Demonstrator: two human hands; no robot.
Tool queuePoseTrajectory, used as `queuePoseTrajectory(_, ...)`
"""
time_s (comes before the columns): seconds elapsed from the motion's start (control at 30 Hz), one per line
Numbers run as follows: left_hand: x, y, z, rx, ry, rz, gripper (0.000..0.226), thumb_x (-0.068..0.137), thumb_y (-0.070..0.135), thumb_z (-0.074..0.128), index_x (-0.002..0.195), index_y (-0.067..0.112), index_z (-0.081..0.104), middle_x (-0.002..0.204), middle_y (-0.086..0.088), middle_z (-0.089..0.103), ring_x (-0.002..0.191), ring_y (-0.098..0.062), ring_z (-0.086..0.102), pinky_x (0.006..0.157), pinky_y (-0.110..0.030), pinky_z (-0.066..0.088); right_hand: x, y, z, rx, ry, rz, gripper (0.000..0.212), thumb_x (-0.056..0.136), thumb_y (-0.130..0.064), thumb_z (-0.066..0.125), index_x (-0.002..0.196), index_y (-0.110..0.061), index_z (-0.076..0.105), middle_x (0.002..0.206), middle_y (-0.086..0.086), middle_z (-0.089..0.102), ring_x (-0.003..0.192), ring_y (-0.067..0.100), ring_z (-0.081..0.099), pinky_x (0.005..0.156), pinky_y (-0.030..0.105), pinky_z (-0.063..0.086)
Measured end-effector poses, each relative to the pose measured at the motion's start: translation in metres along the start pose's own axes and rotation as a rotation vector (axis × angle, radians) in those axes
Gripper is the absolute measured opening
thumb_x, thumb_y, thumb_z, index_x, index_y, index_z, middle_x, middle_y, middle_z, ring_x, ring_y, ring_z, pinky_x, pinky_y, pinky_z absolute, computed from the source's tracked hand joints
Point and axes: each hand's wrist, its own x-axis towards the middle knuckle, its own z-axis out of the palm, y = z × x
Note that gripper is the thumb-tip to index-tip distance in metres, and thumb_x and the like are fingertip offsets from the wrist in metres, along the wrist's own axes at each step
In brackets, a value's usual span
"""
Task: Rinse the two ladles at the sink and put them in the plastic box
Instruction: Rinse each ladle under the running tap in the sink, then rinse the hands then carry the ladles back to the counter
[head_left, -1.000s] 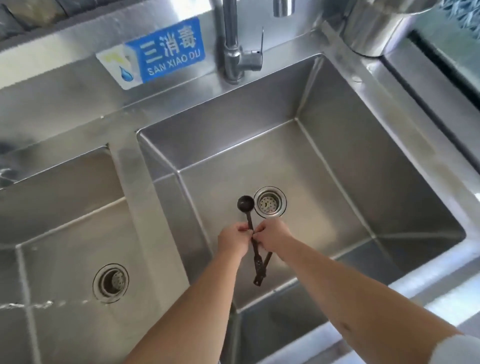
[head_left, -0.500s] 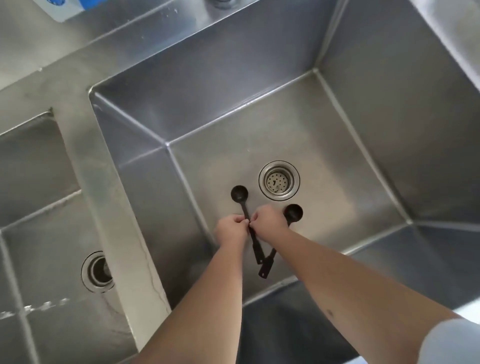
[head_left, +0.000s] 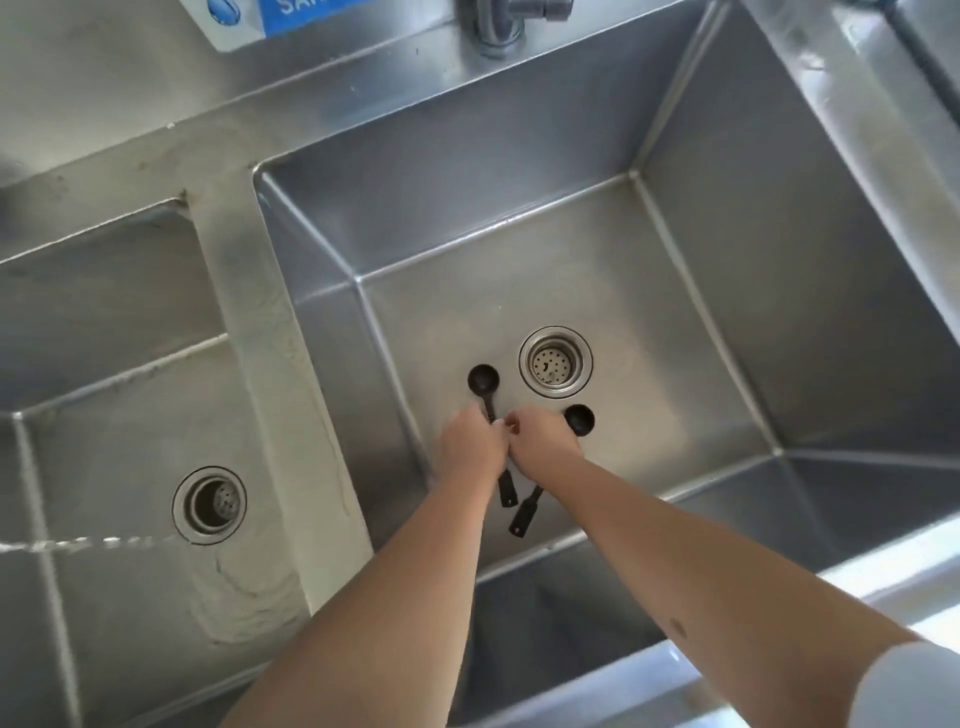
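Two small black ladles are down in the right steel sink basin (head_left: 701, 291). My left hand (head_left: 467, 447) is closed around the handle of the left ladle (head_left: 483, 379), whose bowl points away from me just left of the drain. My right hand (head_left: 543, 441) is closed around the handle of the right ladle (head_left: 579, 420), whose bowl shows just below the drain. Both handle ends stick out under my hands, close together. My hands touch each other. No plastic box is in view.
The round drain strainer (head_left: 556, 362) sits just beyond the ladles. The faucet base (head_left: 501, 23) stands at the back rim with no water running. A second basin (head_left: 130, 415) with its own drain (head_left: 209, 504) lies to the left, behind a steel divider.
The two ladles, crossed together a second ago, are now spread apart, the right one's bowl swung out right of my hand. The camera has tilted down and closer to the basin.
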Motion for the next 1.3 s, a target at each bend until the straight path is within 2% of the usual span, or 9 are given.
queuePoseTrajectory(0.07, -0.023, 0.007, -0.027, 0.227, 0.023, 0.216, 0.030, 0.092, 0.035, 0.049, 0.114, 0.014, 0.052, 0.115, -0.012, 0.058, 0.107, -0.032, 0.055, 0.083, -0.045, 0.047, -0.029, -0.005, -0.013, 0.028, -0.004, -0.043, 0.041, 0.092, -0.023, 0.047, 0.132, -0.021, 0.056, 0.121, 0.008, 0.069, 0.112, 0.030, 0.063, 0.087, 0.039, 0.053)
queuePoseTrajectory(0.17, -0.057, 0.006, -0.072, 0.414, 0.123, 0.538, 0.044, 0.092, 0.037, 0.048, 0.132, 0.017, 0.044, 0.134, -0.013, 0.049, 0.123, -0.031, 0.046, 0.093, -0.046, 0.046, -0.077, -0.014, -0.030, -0.042, -0.018, -0.058, 0.065, 0.089, -0.038, 0.051, 0.150, -0.027, 0.030, 0.140, 0.007, 0.057, 0.122, 0.027, 0.057, 0.090, 0.040, 0.052)
queuePoseTrajectory(0.27, -0.090, -0.007, -0.116, 0.415, 0.181, 0.637, 0.055, 0.093, 0.044, 0.044, 0.142, 0.021, 0.033, 0.150, -0.017, 0.033, 0.140, -0.033, 0.029, 0.103, -0.050, 0.041, -0.124, -0.030, -0.042, -0.188, 0.038, -0.152, 0.078, 0.087, -0.061, 0.042, 0.155, -0.029, 0.018, 0.164, -0.001, 0.021, 0.150, 0.019, 0.022, 0.114, 0.045, 0.032)
queuePoseTrajectory(0.33, -0.109, -0.027, -0.144, 0.402, 0.184, 0.616, 0.063, 0.092, 0.052, 0.041, 0.146, 0.023, 0.026, 0.155, -0.015, 0.025, 0.145, -0.032, 0.020, 0.109, -0.050, 0.036, -0.152, -0.050, -0.043, -0.325, 0.089, -0.242, 0.083, 0.085, -0.070, 0.031, 0.155, -0.030, 0.013, 0.167, -0.002, 0.007, 0.153, 0.017, 0.004, 0.120, 0.047, 0.019)
queuePoseTrajectory(0.43, -0.133, -0.074, -0.185, 0.407, 0.237, 0.551, 0.071, 0.087, 0.061, 0.036, 0.146, 0.022, 0.027, 0.152, -0.016, 0.030, 0.142, -0.032, 0.024, 0.109, -0.048, 0.036, -0.188, -0.089, -0.032, -0.431, 0.132, -0.350, 0.092, 0.075, -0.079, 0.019, 0.155, -0.033, 0.008, 0.167, -0.003, -0.002, 0.153, 0.017, -0.004, 0.122, 0.048, 0.009)
queuePoseTrajectory(0.57, -0.160, -0.149, -0.234, 0.423, 0.262, 0.396, 0.084, 0.079, 0.074, 0.020, 0.149, 0.027, 0.021, 0.160, -0.013, 0.018, 0.146, -0.032, 0.015, 0.113, -0.049, 0.023, -0.213, -0.145, 0.002, -0.532, 0.115, -0.440, 0.093, 0.078, -0.079, 0.028, 0.155, -0.034, 0.001, 0.166, -0.004, -0.010, 0.153, 0.017, -0.009, 0.121, 0.048, 0.004)
queuePoseTrajectory(0.9, -0.182, -0.285, -0.324, 0.377, 0.344, 0.261, 0.085, 0.075, 0.080, 0.020, 0.148, 0.036, 0.017, 0.162, -0.006, 0.013, 0.147, -0.027, 0.012, 0.112, -0.050, 0.023, -0.247, -0.270, 0.106, -0.678, 0.051, -0.595, 0.088, 0.084, -0.065, 0.042, 0.155, -0.031, 0.003, 0.167, -0.003, 0.000, 0.153, 0.020, 0.003, 0.120, 0.050, 0.015)
queuePoseTrajectory(1.13, -0.171, -0.313, -0.355, 0.394, 0.321, 0.286, 0.083, 0.080, 0.075, 0.017, 0.150, 0.033, 0.007, 0.163, -0.006, 0.004, 0.149, -0.030, 0.006, 0.116, -0.052, 0.018, -0.249, -0.332, 0.143, -0.608, 0.031, -0.566, 0.081, 0.088, -0.054, 0.048, 0.155, -0.028, 0.009, 0.167, 0.000, 0.007, 0.152, 0.023, 0.012, 0.118, 0.049, 0.023)
queuePoseTrajectory(1.3, -0.155, -0.317, -0.366, 0.379, 0.327, 0.279, 0.080, 0.080, 0.073, 0.013, 0.150, 0.033, 0.010, 0.163, -0.008, 0.008, 0.148, -0.031, 0.010, 0.115, -0.052, 0.021, -0.232, -0.361, 0.150, -0.570, 0.053, -0.571, 0.064, 0.094, -0.040, 0.034, 0.154, -0.024, 0.019, 0.165, 0.003, 0.016, 0.150, 0.025, 0.019, 0.115, 0.049, 0.028)
